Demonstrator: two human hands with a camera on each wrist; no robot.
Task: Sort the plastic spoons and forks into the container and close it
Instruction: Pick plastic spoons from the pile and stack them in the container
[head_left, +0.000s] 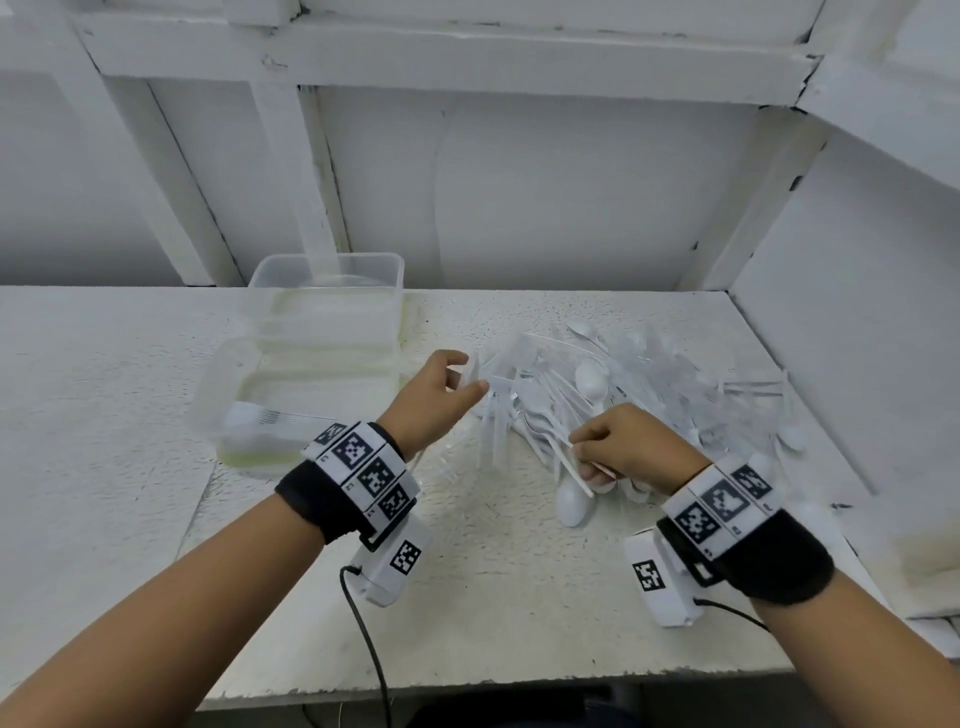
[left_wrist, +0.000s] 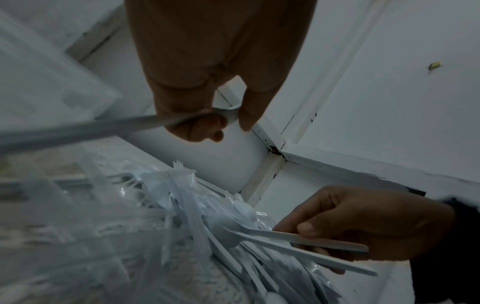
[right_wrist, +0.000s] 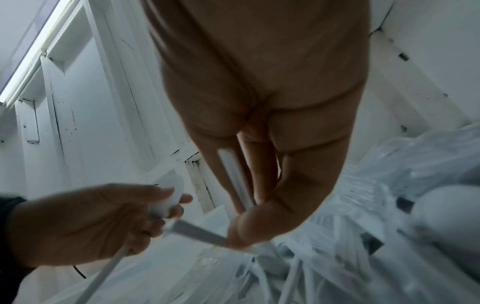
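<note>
A heap of white plastic spoons and forks (head_left: 649, 395) lies right of centre on the white table, partly on clear wrapping. To its left stands the clear plastic container (head_left: 332, 312), open, with several forks (head_left: 275, 415) in its near part. My left hand (head_left: 467, 374) hovers between container and heap and pinches one white spoon (left_wrist: 226, 115) by its bowl, the handle trailing away. My right hand (head_left: 582, 452) rests at the near edge of the heap, fingers curled round two white handles (left_wrist: 324, 242) of utensils. In the right wrist view one handle (right_wrist: 233, 174) runs along its fingers.
White painted walls and framing (head_left: 467, 182) close the table at the back, and a side wall (head_left: 857, 312) stands to the right. The table's front edge (head_left: 467, 675) is near me. Black cables (head_left: 363, 623) hang from the wrist cameras.
</note>
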